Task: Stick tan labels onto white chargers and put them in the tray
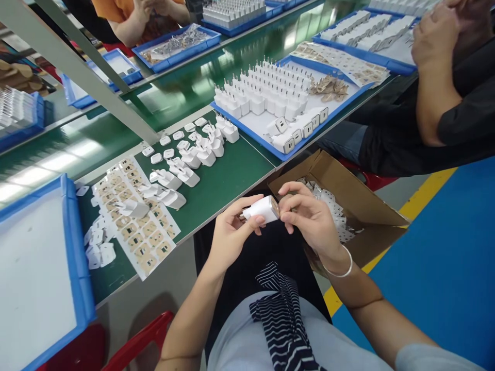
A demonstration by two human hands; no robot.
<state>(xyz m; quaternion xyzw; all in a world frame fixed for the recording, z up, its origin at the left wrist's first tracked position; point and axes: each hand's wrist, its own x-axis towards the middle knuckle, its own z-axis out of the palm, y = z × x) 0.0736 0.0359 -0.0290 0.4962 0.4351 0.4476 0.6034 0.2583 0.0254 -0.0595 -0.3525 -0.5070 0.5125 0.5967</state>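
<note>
My left hand [230, 232] is closed around a white plug charger [261, 209], its prongs toward the palm and its flat end turned right. A brown backing-paper sticker [275, 206] shows on that end. With thumb and index finger pinched at the sticker's edge, my right hand [311, 219] meets the charger; its other fingers are curled loosely. On the green bench left of my hands stand several white chargers [204, 153] beside small white caps [169, 153]. A sheet of brown stickers [149, 234] overhangs the bench edge, with one charger [133, 207] lying on it.
A blue tray [255, 135] holds rows of chargers and brown paper scraps [328, 88]. Below my right hand, a cardboard box [371, 206] contains white scraps. Another blue tray [79, 257] lies at left, near a slanted metal post [96, 82]. Co-workers' hands [435, 36] are at upper right and top.
</note>
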